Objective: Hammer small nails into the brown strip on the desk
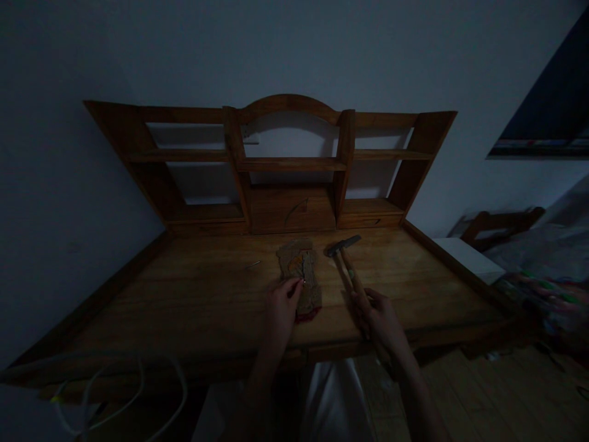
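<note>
My right hand (376, 314) is wrapped around the wooden handle of a hammer (356, 282). Its dark metal head is close to the desk top, right of a rough brown piece (314, 288) with a ragged outline and a red lower edge. I cannot tell what that piece is made of. Over its left side, my left hand (281, 302) is closed in a pinch, with a small shiny glint at the fingertips; the dim light hides its kind. Left of the brown piece lies a thin, nail-like metal pin (253, 264).
The wooden desk (193, 294) has a raised shelf unit (289, 164) along its back. Pale cables (179, 374) loop over the front left corner. To the right are a white surface (464, 256) and a wooden chair back (504, 224).
</note>
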### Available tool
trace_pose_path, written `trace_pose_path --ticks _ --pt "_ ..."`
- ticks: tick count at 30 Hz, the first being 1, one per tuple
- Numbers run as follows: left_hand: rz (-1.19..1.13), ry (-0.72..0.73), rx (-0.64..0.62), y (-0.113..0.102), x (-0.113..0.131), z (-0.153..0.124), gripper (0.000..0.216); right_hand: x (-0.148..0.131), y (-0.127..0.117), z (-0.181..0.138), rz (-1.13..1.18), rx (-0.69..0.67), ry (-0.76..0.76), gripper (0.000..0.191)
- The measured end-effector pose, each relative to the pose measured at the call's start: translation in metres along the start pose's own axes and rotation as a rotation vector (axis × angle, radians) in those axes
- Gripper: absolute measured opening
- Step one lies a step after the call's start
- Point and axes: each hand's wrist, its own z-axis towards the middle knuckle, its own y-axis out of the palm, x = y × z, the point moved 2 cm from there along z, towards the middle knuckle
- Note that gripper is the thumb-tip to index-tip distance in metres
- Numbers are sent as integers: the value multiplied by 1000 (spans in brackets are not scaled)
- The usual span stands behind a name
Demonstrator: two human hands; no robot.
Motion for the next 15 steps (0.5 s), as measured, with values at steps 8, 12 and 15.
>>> trace_pose_path --ticks 8,12,15 --pt "68 -8 39 1 -1 -4 23 0 1 0 27 8 13 43" --pt "63 1 25 1 -1 -4 23 -2 1 -2 33 -14 11 43" --pt "53 7 20 1 -1 -4 24 -3 1 -2 34 -29 2 42"
